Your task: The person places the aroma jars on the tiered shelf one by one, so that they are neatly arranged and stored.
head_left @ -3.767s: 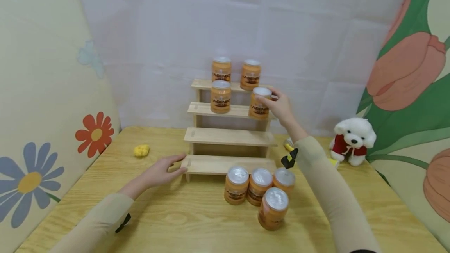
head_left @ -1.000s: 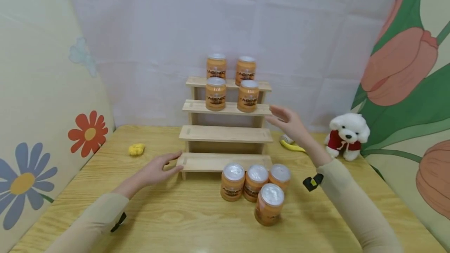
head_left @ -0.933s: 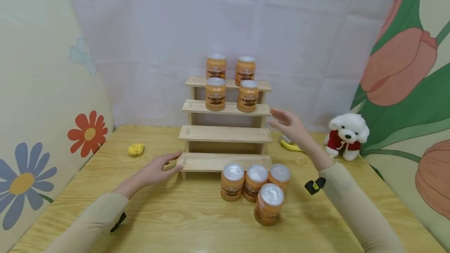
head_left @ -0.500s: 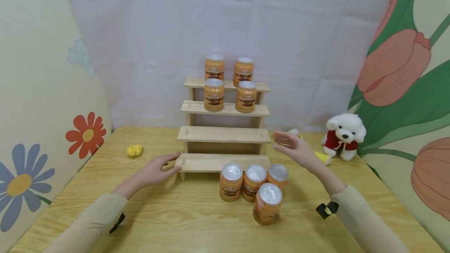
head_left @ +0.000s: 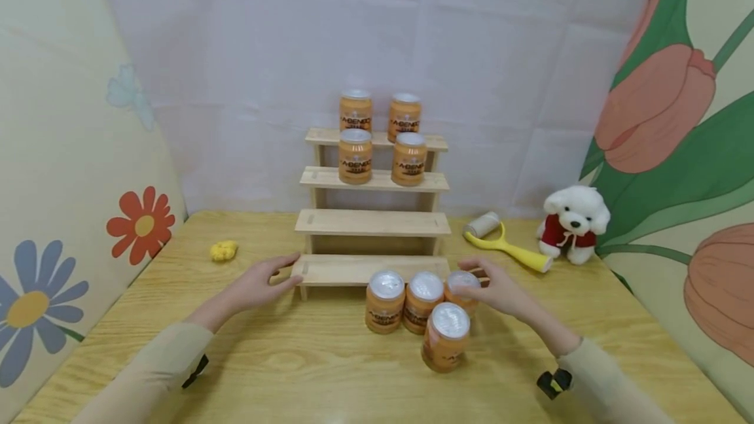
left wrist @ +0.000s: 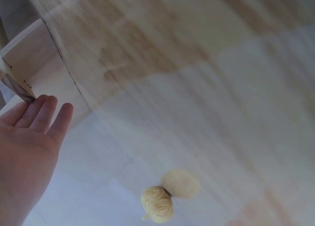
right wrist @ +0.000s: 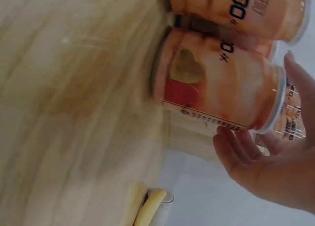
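Observation:
Four orange cans with silver lids stand on the table before the wooden shelf (head_left: 372, 222). My right hand (head_left: 501, 290) is at the rearmost right can (head_left: 461, 285), thumb over its near side and fingers behind. In the right wrist view the right hand (right wrist: 275, 162) has its fingers beside that can (right wrist: 216, 83); whether it grips is unclear. My left hand (head_left: 253, 288) rests its fingertips on the left end of the lowest tier; in the left wrist view the left hand (left wrist: 29, 147) touches the wood's edge. Two cans (head_left: 355, 157) are on the second tier from the top, two (head_left: 404, 116) on the top tier.
A yellow peeler-like tool (head_left: 518, 254) lies right of the shelf, beside a white plush dog (head_left: 574, 224) in red. A small yellow lump (head_left: 224, 250) lies at the left. A white cloth (head_left: 294, 38) hangs behind the shelf.
My right hand has let go of the can on the second tier from the top and come down to the rear right can on the table. My left hand stays at the shelf.

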`<state>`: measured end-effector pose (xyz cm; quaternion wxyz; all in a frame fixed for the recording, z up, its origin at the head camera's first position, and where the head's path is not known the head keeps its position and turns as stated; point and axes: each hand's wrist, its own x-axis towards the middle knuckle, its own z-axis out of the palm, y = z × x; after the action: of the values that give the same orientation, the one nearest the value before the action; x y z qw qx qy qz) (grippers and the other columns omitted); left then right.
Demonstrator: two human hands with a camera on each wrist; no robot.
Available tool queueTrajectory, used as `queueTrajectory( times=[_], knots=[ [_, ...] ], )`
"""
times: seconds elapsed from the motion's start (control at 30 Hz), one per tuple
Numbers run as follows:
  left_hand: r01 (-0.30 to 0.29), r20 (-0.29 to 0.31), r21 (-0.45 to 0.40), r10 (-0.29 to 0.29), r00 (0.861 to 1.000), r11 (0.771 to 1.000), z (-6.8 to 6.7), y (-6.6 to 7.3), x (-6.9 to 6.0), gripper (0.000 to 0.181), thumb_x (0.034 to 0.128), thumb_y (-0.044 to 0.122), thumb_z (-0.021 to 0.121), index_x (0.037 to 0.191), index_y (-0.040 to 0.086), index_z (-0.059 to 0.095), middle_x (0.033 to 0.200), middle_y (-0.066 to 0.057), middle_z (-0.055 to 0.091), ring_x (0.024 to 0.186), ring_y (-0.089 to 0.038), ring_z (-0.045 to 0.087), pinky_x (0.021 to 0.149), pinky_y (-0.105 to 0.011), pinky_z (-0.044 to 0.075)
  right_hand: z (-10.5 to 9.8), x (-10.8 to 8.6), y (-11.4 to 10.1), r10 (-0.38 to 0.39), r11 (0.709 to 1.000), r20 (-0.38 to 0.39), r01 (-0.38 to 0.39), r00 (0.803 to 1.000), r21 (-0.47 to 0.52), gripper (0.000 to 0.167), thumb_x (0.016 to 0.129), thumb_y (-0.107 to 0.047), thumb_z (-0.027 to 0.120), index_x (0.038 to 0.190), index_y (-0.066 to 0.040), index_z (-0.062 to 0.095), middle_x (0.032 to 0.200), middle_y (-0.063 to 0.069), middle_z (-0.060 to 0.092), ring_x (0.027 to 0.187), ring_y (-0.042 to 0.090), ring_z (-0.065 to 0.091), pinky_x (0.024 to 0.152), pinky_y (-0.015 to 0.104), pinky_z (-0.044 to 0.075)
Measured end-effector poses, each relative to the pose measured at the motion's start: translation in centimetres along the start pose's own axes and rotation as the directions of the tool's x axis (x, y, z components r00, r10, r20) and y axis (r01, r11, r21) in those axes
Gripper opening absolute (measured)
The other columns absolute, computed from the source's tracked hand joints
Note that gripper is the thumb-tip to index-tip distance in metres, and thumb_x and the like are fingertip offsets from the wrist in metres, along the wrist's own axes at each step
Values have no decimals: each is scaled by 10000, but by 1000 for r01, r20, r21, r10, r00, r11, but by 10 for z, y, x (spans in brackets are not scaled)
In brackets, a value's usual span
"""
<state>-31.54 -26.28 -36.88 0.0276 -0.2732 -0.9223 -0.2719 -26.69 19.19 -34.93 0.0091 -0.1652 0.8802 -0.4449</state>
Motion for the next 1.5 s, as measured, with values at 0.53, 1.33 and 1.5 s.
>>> queueTrajectory(
  times=[0.53,1.33,1.5],
  knots=[
    [-3,-5,11,3,1000,1000,-3,0,-1,612,963,346,525,1403,-52,376,1395,-255,439,1225,-432,470,985,-530,451,-14,-13,9,-5,998,-7,5,1000,-68,596,832,-286,720,1293,19,499,1282,218,529,1120,360,547,913,440,516],
    [-9,-7,13,9,1000,1000,-3,-2,-1,613,964,351,522,1402,-52,378,1397,-252,439,1221,-430,475,981,-527,455,-3,-24,12,135,990,-129,-140,982,-33,668,798,-334,749,1288,3,444,1216,195,556,1149,391,534,848,377,538],
    [-16,-5,11,16,1000,1000,-1,0,1,616,961,354,526,1401,-52,381,1398,-249,438,1217,-431,479,981,-525,456,-3,-25,11,142,989,-155,-146,978,-12,615,798,-298,755,1253,7,473,1203,199,569,1123,366,556,812,341,549]
  ],
)
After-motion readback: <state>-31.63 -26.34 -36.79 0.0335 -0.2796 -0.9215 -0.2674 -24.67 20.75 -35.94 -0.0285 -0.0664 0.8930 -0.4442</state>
